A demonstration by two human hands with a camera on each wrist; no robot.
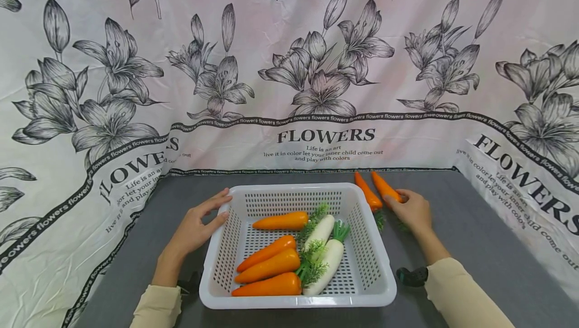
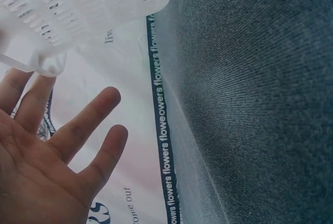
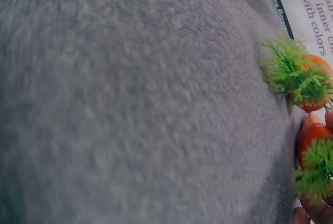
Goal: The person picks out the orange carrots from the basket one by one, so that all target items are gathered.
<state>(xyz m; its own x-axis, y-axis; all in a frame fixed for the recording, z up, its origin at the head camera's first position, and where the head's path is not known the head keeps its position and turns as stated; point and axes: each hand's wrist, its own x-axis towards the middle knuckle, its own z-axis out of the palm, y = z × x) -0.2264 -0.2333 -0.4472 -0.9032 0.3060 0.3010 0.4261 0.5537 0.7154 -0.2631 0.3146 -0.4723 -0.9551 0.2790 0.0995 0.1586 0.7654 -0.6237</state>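
A white cloth with black line-drawn flowers and the word "FLOWERS" [image 1: 325, 135] hangs behind a dark grey surface [image 1: 479, 237]. At left, a person's left hand [image 1: 194, 230] is spread, fingers fairly straight and apart, fingertips touching the left rim of a white perforated basket [image 1: 298, 302]. Inside the basket, four orange carrots [image 1: 268, 266] lie with tips pointing left, one behind and three nearer the front; right of them are two white radishes [image 1: 332, 260] with green tops. Just outside the basket's far right corner lies another carrot [image 1: 367, 191], its leafy end toward the front. Right beside it, the right hand [image 1: 413, 212], well apart from the left, grips a sixth carrot [image 1: 383, 186] between thumb and fingers.
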